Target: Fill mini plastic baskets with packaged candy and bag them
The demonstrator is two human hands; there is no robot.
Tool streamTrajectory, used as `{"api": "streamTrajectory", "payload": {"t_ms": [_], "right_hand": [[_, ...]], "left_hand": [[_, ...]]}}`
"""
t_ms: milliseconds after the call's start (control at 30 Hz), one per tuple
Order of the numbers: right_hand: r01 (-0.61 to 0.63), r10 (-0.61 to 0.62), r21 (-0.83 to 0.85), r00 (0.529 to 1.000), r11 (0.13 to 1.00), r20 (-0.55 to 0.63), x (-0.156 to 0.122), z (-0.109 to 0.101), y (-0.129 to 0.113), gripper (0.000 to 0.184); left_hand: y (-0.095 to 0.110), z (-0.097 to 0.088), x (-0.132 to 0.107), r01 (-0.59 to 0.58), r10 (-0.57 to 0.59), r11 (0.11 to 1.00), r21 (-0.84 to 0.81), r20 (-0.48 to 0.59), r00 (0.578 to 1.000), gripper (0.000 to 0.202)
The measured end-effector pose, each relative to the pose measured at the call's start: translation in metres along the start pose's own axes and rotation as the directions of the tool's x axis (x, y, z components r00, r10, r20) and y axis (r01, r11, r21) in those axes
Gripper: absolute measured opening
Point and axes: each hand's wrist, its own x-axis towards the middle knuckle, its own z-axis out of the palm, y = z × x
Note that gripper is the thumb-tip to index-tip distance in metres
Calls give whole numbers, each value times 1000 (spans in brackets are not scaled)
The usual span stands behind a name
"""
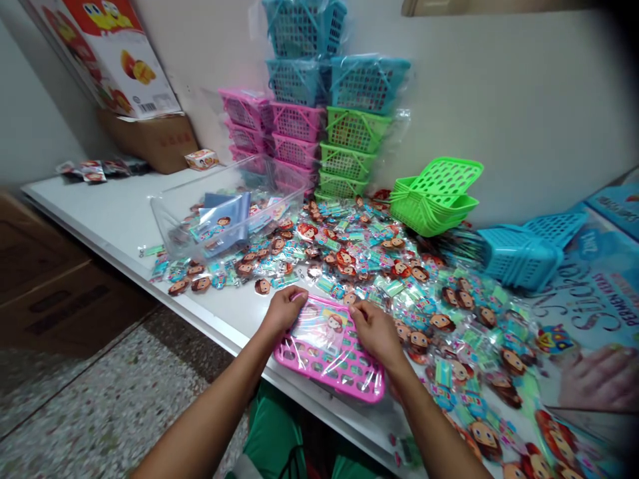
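As left hand and right hand clasp its far corners, the pink basket lies between.

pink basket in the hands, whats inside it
A packet printed with a cartoon girl lies in the pink basket, under clear wrap. The left hand and right hand cover its far corners; anything beneath the packet is hidden.
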Motion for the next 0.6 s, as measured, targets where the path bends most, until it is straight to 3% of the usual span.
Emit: {"api": "streamTrajectory", "payload": {"t_ms": [167, 333, 433, 600], "right_hand": [[-79, 78, 56, 997, 995, 10, 2, 0, 0, 26], [-159, 147, 156, 986, 975, 84, 4, 4, 8, 27], [-82, 81, 74, 997, 994, 18, 1, 6, 8, 27], [112, -136, -249, 988, 962, -79, -10, 9, 1, 31]], "left_hand": [[3, -2, -1, 103, -90, 983, -152, 95, 991, 40], [-6, -2, 5, 114, -84, 981, -160, 182, 980, 42], [-12, -1, 6, 41, -26, 995, -93, 153, 988, 40], [-9, -6, -2, -193, 191, 975, 108, 26, 981, 42]]}}
